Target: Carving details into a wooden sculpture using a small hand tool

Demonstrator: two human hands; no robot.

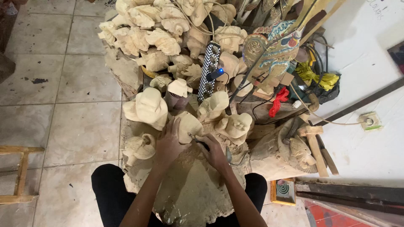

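Observation:
My left hand rests on a pale unfinished wooden carving, steadying it on a dusty work block between my knees. My right hand grips a small dark carving tool whose tip touches the carving's lower edge. Other rough wooden heads stand close around: a large one to the left, one beside my left wrist, and two to the right.
A heap of several pale carvings fills the back. A checkered power strip with a blue plug lies among them. Painted puppet pieces, cables, a wooden mallet and a wall socket sit at right. A wooden stool frame stands left on tiles.

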